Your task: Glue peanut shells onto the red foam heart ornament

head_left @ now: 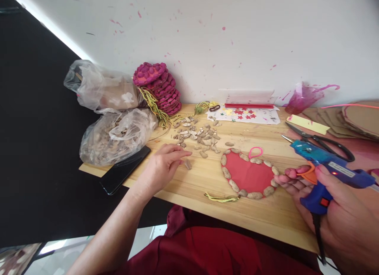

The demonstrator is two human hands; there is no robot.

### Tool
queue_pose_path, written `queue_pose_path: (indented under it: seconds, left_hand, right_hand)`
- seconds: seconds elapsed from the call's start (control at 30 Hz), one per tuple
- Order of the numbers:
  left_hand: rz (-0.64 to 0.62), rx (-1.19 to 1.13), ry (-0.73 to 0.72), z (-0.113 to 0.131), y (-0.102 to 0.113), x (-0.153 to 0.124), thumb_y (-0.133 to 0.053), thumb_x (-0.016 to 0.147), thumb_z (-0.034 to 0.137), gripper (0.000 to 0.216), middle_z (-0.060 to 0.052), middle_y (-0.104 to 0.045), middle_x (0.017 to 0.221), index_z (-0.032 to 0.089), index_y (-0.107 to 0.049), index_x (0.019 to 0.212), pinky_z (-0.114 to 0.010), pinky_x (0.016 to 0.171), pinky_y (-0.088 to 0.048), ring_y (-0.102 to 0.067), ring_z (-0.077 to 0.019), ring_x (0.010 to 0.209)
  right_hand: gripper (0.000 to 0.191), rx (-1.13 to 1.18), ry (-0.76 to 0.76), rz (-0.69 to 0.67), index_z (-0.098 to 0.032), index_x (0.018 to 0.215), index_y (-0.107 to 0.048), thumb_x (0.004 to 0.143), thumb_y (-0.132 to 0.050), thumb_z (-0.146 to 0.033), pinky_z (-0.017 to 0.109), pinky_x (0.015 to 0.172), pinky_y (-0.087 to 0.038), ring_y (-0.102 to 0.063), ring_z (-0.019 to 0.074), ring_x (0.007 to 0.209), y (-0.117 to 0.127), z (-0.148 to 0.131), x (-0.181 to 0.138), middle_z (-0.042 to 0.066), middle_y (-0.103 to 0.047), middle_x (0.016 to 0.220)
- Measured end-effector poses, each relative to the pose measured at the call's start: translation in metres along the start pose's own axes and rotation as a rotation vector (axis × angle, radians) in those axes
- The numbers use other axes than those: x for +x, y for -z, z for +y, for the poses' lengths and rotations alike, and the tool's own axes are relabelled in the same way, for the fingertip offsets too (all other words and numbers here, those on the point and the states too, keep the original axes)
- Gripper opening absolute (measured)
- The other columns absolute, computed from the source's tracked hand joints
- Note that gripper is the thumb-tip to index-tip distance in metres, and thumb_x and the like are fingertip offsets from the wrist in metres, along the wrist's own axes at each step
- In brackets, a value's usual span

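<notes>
The left hand (162,164) reaches over the bench (189,188) from the heart's 9 o'clock. Its forefinger and thumb are nearly together, a single peanut (188,164) right at their tips; I cannot tell whether they grip it or only hang beside it.

The right hand (340,215), at 4 o'clock, is clamped on a glue gun (314,156): the thumb presses on the blue plastic, the other fingers stretch out beneath near the orange trigger (308,173), their tips at the heart's edge. The metal nozzle (286,139) points to 10 o'clock and a small light glows on the body.

Between the hands lies the red heart (250,174), flat and smooth, rimmed with rough, tan, pitted shells. A pink loop (255,151) stands out at its 12 o'clock; a yellow-green tassel (222,198) of thin cord lies at 7 o'clock.

Loose peanuts (207,138) spread at 10 o'clock, and beyond them rises a knobbly magenta stack (160,89). Wrinkled, see-through plastic bags (133,129) bulge farther out at 10 o'clock, with a glossy black phone (126,170) at 9. Paper (266,117) with red and yellow stars lies at 12, black-handled scissors (333,146) and brown cardboard (359,117) at 2.
</notes>
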State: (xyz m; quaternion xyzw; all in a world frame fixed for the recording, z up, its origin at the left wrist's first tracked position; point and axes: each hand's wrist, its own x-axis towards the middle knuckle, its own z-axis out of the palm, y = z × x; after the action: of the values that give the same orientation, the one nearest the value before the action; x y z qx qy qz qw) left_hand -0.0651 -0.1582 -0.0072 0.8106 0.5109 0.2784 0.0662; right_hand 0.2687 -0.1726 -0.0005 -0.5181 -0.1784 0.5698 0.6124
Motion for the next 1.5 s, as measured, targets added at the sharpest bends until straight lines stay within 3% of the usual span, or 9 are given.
queue_pose_path:
  seconds: [0.17, 0.3, 0.53, 0.87, 1.1, 1.27, 1.43, 1.5]
  left_hand:
    - [-0.119, -0.04, -0.099, -0.006, -0.009, 0.0, -0.062, 0.09, 0.013, 0.012, -0.004, -0.072, 0.093, 0.02, -0.073, 0.091, -0.033, 0.086, -0.051, -0.064, -0.0193, 0.093]
    - [-0.07, -0.047, -0.106, -0.009, -0.012, 0.0, -0.064, 0.091, 0.023, 0.008, -0.003, -0.072, 0.089, 0.021, -0.072, 0.091, -0.032, 0.08, -0.051, -0.065, -0.0188, 0.087]
    - [-0.059, -0.047, -0.115, -0.016, -0.014, -0.004, -0.065, 0.091, 0.027, 0.01, -0.002, -0.073, 0.091, 0.024, -0.074, 0.094, -0.03, 0.081, -0.053, -0.067, -0.0182, 0.09]
    - [-0.072, -0.005, -0.174, -0.015, -0.011, 0.002, -0.062, 0.093, 0.03, 0.013, -0.003, -0.074, 0.091, 0.024, -0.074, 0.093, -0.031, 0.082, -0.054, -0.068, -0.0183, 0.089]
    - [-0.117, -0.013, -0.069, -0.012, -0.002, 0.001, -0.061, 0.093, 0.03, 0.018, -0.005, -0.074, 0.098, 0.022, -0.072, 0.105, -0.032, 0.083, -0.055, -0.069, -0.0194, 0.092]
    - [-0.049, 0.044, 0.061, -0.012, 0.009, 0.001, -0.063, 0.092, 0.032, 0.019, -0.004, -0.071, 0.081, 0.019, -0.072, 0.083, -0.03, 0.074, -0.053, -0.066, -0.0174, 0.078]
    - [-0.048, 0.01, -0.035, -0.006, 0.005, 0.002, -0.062, 0.091, 0.018, 0.017, -0.006, -0.07, 0.1, 0.022, -0.076, 0.101, -0.031, 0.085, -0.054, -0.067, -0.0192, 0.096]
    - [-0.092, -0.015, -0.062, -0.005, 0.002, 0.003, -0.064, 0.09, 0.017, 0.016, -0.006, -0.071, 0.098, 0.022, -0.075, 0.1, -0.031, 0.085, -0.053, -0.066, -0.0192, 0.096]
  right_hand:
    - [0.019, 0.019, 0.057, -0.005, -0.021, 0.071, -0.074, 0.066, -0.083, -0.037, 0.029, 0.046, -0.062, -0.064, 0.017, 0.051, 0.014, 0.01, 0.007, 0.002, -0.068, 0.064]
    - [0.022, 0.02, 0.066, -0.052, -0.019, 0.075, -0.072, 0.078, -0.075, -0.041, 0.031, 0.061, -0.063, -0.07, 0.0201, 0.067, 0.02, 0.013, 0.008, 0.003, -0.069, 0.072]
    - [0.024, 0.037, 0.072, -0.103, -0.02, 0.076, -0.07, 0.084, -0.07, -0.042, 0.033, 0.073, -0.061, -0.072, 0.0218, 0.077, 0.02, 0.013, 0.004, 0.003, -0.07, 0.076]
    - [0.025, 0.029, 0.065, -0.12, -0.02, 0.076, -0.071, 0.084, -0.07, -0.044, 0.035, 0.073, -0.061, -0.071, 0.022, 0.075, 0.022, 0.014, 0.006, 0.003, -0.072, 0.08]
    - [0.021, 0.018, 0.059, -0.092, -0.021, 0.076, -0.071, 0.082, -0.071, -0.041, 0.034, 0.068, -0.063, -0.071, 0.0224, 0.073, 0.019, 0.01, 0.004, 0.004, -0.071, 0.078]
    - [0.019, 0.005, 0.037, -0.028, -0.019, 0.074, -0.073, 0.078, -0.074, -0.038, 0.033, 0.058, -0.064, -0.071, 0.0227, 0.067, 0.019, 0.011, 0.008, 0.006, -0.072, 0.08]
    - [0.015, 0.002, 0.023, 0.002, -0.02, 0.075, -0.075, 0.074, -0.076, -0.035, 0.034, 0.056, -0.064, -0.071, 0.0238, 0.065, 0.017, 0.012, 0.007, 0.008, -0.071, 0.079]
    - [0.016, 0.003, 0.026, 0.002, -0.02, 0.076, -0.075, 0.073, -0.076, -0.035, 0.036, 0.057, -0.064, -0.071, 0.0243, 0.065, 0.016, 0.012, 0.007, 0.007, -0.071, 0.077]
